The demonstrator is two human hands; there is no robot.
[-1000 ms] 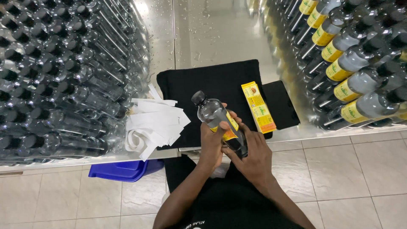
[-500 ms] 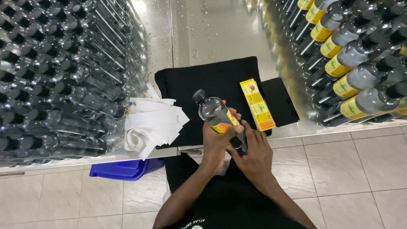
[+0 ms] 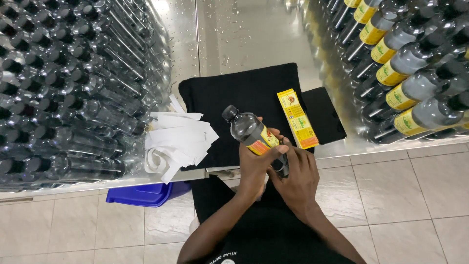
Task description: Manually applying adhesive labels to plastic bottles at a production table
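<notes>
Bottle (image 3: pixel 249 132) bottom hidden behind both hands, label partly covered. Left hand (image 3: pixel 256 168) grips bottle body, thumb across yellow label (image 3: pixel 264 142); right hand (image 3: pixel 295 176) wraps the lower end. Bottle tilted, cap up-left, over table edge above black cloth (image 3: pixel 234 98). White paper strips (image 3: pixel 178 139) left, label stack (image 3: pixel 297 118) right. Bottle rows on both sides cut off by frame.

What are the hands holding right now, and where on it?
Both hands grip one dark bottle: the left hand around its yellow-labelled middle, the right hand around its lower end; the capped neck is free.
</notes>
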